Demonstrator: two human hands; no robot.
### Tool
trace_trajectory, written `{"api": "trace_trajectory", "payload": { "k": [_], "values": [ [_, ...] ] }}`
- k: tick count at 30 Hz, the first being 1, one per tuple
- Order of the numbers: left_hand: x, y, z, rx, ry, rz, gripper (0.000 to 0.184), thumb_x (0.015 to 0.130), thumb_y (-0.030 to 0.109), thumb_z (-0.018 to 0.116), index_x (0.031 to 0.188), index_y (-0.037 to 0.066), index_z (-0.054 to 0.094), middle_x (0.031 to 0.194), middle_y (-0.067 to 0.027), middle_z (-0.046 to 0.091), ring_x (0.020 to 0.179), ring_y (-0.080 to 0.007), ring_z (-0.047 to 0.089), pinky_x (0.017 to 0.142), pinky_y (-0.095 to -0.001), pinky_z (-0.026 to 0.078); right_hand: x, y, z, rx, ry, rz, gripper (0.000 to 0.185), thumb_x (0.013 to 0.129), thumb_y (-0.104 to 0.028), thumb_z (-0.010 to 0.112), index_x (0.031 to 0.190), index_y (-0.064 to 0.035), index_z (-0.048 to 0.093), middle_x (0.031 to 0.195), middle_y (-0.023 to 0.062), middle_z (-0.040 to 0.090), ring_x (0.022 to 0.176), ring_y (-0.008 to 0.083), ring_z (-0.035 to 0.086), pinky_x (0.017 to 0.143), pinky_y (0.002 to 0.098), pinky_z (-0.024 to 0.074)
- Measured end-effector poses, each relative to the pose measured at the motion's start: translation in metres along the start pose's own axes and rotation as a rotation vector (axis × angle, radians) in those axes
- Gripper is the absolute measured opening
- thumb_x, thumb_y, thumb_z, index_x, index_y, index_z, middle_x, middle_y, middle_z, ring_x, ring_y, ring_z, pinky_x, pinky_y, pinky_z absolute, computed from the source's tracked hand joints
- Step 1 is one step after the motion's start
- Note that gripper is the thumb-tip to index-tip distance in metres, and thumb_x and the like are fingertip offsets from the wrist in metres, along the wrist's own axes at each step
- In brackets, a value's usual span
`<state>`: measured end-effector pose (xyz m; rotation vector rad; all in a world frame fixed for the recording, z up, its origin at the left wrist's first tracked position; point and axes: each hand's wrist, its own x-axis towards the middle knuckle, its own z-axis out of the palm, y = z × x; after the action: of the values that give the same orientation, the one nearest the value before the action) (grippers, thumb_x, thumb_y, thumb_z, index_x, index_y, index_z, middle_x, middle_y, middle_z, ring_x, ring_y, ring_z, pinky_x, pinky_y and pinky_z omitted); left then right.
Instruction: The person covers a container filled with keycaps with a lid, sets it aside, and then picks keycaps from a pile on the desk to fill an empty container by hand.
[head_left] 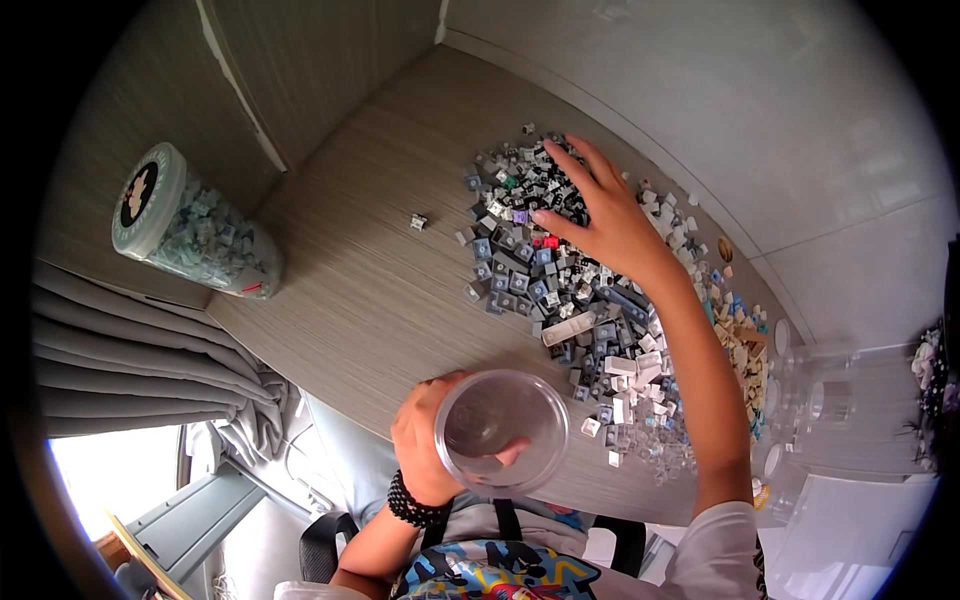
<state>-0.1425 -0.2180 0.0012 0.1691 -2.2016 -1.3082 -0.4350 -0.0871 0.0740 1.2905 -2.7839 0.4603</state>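
My left hand [424, 437], a black beaded bracelet at its wrist, is wrapped round a clear plastic jar [470, 400]. The jar's mouth faces up at the table's front edge, and my thumb shows through its wall; I see nothing inside. Across the tabletop my right arm reaches over a wide heap of loose keyboard keycaps [515, 262] and small key switches [540, 180]. My right hand [605, 210] has its fingers spread over the black and white switches at the far end. Whether its fingertips touch them I cannot tell. A red keycap [551, 243] lies just below that hand.
A lidded clear jar [215, 235] full of pale teal pieces stands at the left. One lone switch [418, 221] lies apart from the heap. White keycaps [635, 372] and beige pieces [750, 360] spread rightward. Clear containers [830, 400] line the right, beside the wall [720, 110].
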Motion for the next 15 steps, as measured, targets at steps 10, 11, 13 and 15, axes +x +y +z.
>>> {"api": "trace_trajectory", "payload": {
  "k": [10, 11, 13, 15],
  "values": [
    [0.007, 0.005, -0.002, 0.032, 0.014, 0.02, 0.075, 0.062, 0.04, 0.096, 0.116, 0.002, 0.061, 0.105, -0.0141, 0.07, 0.089, -0.033, 0.071, 0.074, -0.0408, 0.057, 0.008, 0.006, 0.012, 0.059, 0.102, -0.109, 0.044, 0.096, -0.038, 0.067, 0.128, -0.0073, 0.063, 0.13, 0.0129, 0.058, 0.122, 0.0343, 0.054, 0.105, 0.0469, 0.0453],
    [0.006, 0.004, -0.001, 0.023, 0.02, 0.017, 0.075, 0.062, 0.04, 0.096, 0.116, 0.001, 0.061, 0.105, -0.0142, 0.071, 0.089, -0.0331, 0.071, 0.074, -0.0409, 0.057, 0.009, 0.008, 0.013, 0.069, 0.128, -0.128, 0.037, 0.097, -0.034, 0.066, 0.122, -0.0061, 0.065, 0.125, 0.0119, 0.06, 0.118, 0.0339, 0.055, 0.101, 0.0458, 0.0469],
    [0.009, 0.006, -0.003, 0.022, 0.018, 0.023, 0.076, 0.062, 0.04, 0.096, 0.116, 0.001, 0.06, 0.105, -0.0144, 0.071, 0.089, -0.0333, 0.071, 0.074, -0.0409, 0.057, 0.009, 0.011, 0.012, 0.053, 0.116, -0.119, 0.034, 0.098, -0.032, 0.065, 0.119, -0.0055, 0.065, 0.123, 0.0122, 0.06, 0.114, 0.0339, 0.057, 0.098, 0.046, 0.0478],
    [0.011, 0.007, -0.003, 0.022, 0.018, 0.031, 0.076, 0.062, 0.04, 0.096, 0.116, 0.001, 0.06, 0.106, -0.0146, 0.071, 0.089, -0.0335, 0.071, 0.074, -0.041, 0.057, 0.009, 0.012, 0.012, 0.036, 0.104, -0.113, 0.031, 0.099, -0.03, 0.064, 0.116, -0.0049, 0.064, 0.121, 0.0125, 0.06, 0.11, 0.0338, 0.058, 0.095, 0.0461, 0.0488]
  ]
}}
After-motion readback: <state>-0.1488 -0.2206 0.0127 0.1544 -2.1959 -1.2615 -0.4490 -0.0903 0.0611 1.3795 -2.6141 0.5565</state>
